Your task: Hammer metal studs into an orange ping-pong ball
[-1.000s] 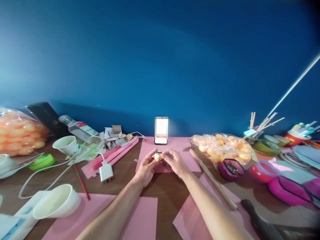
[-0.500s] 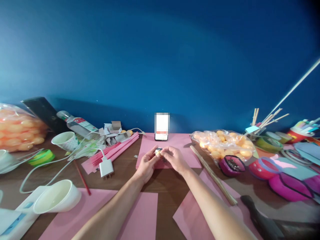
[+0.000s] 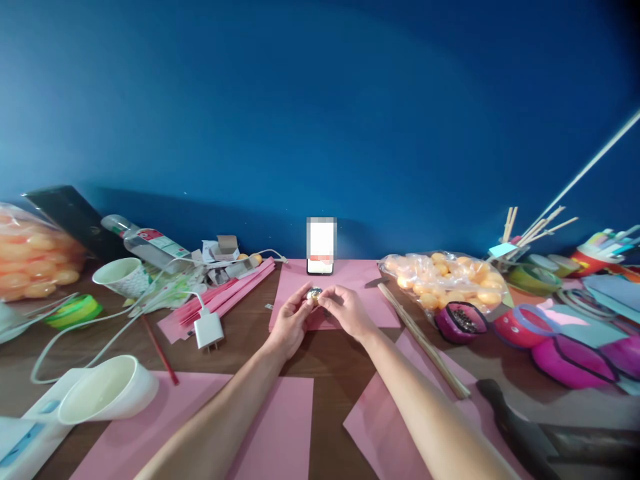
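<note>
My left hand [image 3: 290,321] and my right hand [image 3: 347,312] meet over a pink paper sheet [image 3: 350,283] at the middle of the brown table. Between their fingertips they pinch a small pale round object [image 3: 315,294] with a dark, speckled part on it. Both hands have their fingers curled around it. A phone [image 3: 321,246] stands upright just behind the hands, against the blue wall.
A clear bag of orange balls [image 3: 445,280] lies right of the hands, with long wooden sticks [image 3: 425,343] beside it. Pink and red bowls [image 3: 545,340] sit far right. On the left are a white charger [image 3: 209,330], pink strips [image 3: 220,303], paper cups [image 3: 123,277], a bottle [image 3: 150,243].
The hands stay together on the small object and have turned it slightly, so more of its dark part shows. The view has tipped a little, shifting everything up in the frame.
</note>
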Demonstrator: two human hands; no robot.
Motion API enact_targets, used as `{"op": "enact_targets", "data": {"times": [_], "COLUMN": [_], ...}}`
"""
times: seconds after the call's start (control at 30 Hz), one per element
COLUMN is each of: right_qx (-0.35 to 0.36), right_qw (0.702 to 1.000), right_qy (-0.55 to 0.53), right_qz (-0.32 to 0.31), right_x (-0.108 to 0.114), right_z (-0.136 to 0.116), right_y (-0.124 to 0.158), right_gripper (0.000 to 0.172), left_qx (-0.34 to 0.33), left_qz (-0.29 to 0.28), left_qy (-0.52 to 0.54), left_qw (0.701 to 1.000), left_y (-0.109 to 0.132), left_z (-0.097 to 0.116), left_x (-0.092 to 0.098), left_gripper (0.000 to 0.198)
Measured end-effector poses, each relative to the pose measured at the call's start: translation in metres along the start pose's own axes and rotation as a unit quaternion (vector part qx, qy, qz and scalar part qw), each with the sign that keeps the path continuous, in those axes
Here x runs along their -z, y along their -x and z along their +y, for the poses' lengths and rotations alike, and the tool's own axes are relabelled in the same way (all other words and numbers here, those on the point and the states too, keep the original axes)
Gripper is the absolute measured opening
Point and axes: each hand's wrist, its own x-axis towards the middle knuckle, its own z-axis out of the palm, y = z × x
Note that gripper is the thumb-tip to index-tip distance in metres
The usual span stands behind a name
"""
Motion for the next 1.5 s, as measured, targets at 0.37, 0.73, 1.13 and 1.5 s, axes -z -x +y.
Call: {"op": "enact_targets", "data": {"times": [0.37, 0.73, 1.13, 1.5], "right_qx": [-0.009, -0.007, -0.004, -0.002], "right_qw": [1.0, 1.0, 1.0, 1.0], "right_qy": [-0.008, -0.016, 0.003, -0.001], "right_qz": [-0.004, -0.012, -0.016, -0.019], "right_x": [-0.0018, -0.0016, -0.0006, -0.0005], "right_z": [0.0015, -0.001, 0.0006, -0.001], "right_y": [0.0, 0.0012, 0.0007, 0.0006], "right_gripper": [0.023, 0.022, 0.021, 0.022], "left_qx": [-0.004, -0.013, -0.016, -0.011], "left_qz": [0.012, 0.007, -0.002, 0.012], "left_qy": [-0.003, -0.012, -0.006, -0.006], "left_qw": [1.0, 1.0, 1.0, 1.0], "left_y": [-0.0021, -0.0036, -0.0035, -0.0024], "left_z": [-0.0007, -0.0029, -0.0036, -0.0015], "left_x": [0.0012, 0.0052, 0.0054, 0.0027], "left_gripper": [0.049, 0.046, 0.046, 0.044]}}
